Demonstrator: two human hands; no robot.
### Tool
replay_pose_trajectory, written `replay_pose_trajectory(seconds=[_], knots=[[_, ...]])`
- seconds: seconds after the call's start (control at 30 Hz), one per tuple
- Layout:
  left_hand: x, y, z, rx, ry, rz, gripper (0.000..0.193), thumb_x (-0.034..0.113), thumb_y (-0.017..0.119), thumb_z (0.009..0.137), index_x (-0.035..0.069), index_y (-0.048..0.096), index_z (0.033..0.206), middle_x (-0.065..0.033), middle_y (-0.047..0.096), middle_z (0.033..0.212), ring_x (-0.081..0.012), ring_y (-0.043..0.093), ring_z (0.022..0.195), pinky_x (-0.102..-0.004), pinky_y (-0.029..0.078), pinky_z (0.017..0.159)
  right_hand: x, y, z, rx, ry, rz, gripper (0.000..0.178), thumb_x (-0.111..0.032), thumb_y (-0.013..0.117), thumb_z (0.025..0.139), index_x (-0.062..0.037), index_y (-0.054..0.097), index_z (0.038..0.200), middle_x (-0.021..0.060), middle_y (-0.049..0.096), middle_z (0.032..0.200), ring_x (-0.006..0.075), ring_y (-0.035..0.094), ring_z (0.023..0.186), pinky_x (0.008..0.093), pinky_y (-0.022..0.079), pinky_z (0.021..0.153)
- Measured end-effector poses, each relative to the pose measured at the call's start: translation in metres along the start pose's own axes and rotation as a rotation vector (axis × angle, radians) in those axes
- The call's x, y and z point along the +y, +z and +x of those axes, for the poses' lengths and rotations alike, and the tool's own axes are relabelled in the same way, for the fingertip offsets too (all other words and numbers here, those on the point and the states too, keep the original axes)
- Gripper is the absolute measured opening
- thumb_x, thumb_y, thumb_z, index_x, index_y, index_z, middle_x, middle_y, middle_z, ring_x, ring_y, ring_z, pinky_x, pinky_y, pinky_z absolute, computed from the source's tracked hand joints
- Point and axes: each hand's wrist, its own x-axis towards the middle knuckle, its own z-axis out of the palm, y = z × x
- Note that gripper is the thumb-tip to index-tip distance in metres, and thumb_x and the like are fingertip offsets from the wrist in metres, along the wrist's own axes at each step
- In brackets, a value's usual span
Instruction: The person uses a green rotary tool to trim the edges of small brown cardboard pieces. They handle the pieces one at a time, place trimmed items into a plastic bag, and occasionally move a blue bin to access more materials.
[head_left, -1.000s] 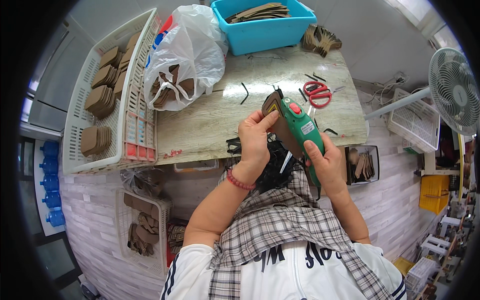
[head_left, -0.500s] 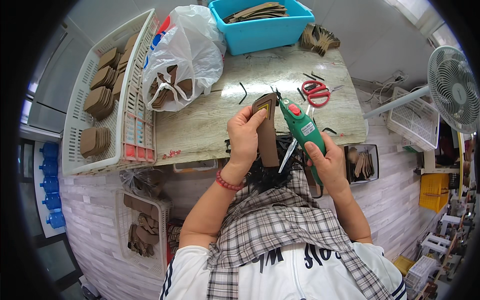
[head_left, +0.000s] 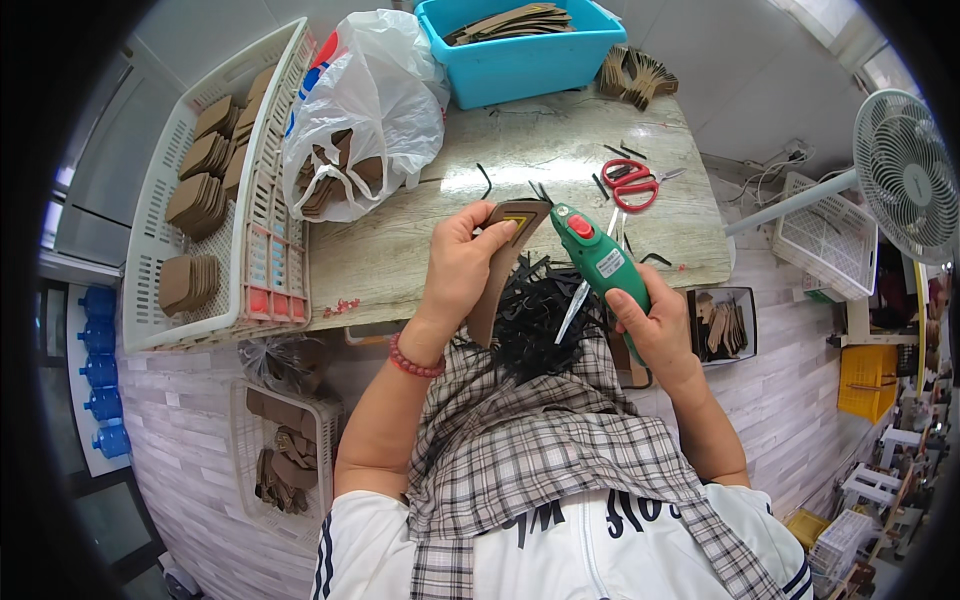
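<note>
Left hand (head_left: 462,262): hovers near table (head_left: 400,250) edge, pinches brown strip (head_left: 493,292) near its top
Right hand (head_left: 648,318): grips green power tool (head_left: 597,251), tilts it up-left beside the strip
Black scraps (head_left: 545,312): crowd between both hands
Red scissors (head_left: 648,190): lie beyond the tool

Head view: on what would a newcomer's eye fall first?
Probably on the green power tool in the right hand, near the middle. Next, the bright blue tub at the far side of the table and the red scissors toward its right end. Between the tool and the left hand, a black heap of strips shows.
</note>
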Motion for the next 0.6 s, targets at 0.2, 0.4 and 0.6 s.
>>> replay_pose_trajectory(seconds=[0.2,0.4,0.6], knots=[[0.015,-0.020,0.011,-0.081,0.065,0.181,0.013,0.010,0.067,0.084,-0.003,0.068,0.087,0.0024,0.061,0.069,-0.0028,0.049,0.062,-0.0214,0.040,0.053,-0.001,-0.016,0.000,-0.080,0.045,-0.030,0.036,-0.031,0.069,0.086,0.0001,0.061,0.102,0.0038,0.059,0.067,0.0092,0.052,0.059,0.0259,0.042,0.054],[0.017,-0.028,0.021,-0.190,0.089,0.277,0.015,0.011,0.069,0.082,-0.003,0.070,0.086,0.0019,0.061,0.068,-0.0029,0.051,0.062,-0.0205,0.040,0.053,-0.003,-0.026,0.002,-0.174,0.006,-0.094,0.034,-0.029,0.070,0.085,-0.0004,0.061,0.102,0.0068,0.062,0.071,0.0133,0.058,0.063,0.0280,0.046,0.058],[0.013,-0.028,0.024,-0.228,0.028,0.158,0.016,0.011,0.069,0.083,-0.004,0.069,0.086,0.0022,0.062,0.071,-0.0026,0.051,0.062,-0.0200,0.040,0.053,-0.002,-0.026,0.000,-0.182,-0.007,-0.117,0.033,-0.027,0.069,0.085,-0.0007,0.061,0.103,0.0081,0.062,0.074,0.0140,0.059,0.066,0.0282,0.046,0.060]])
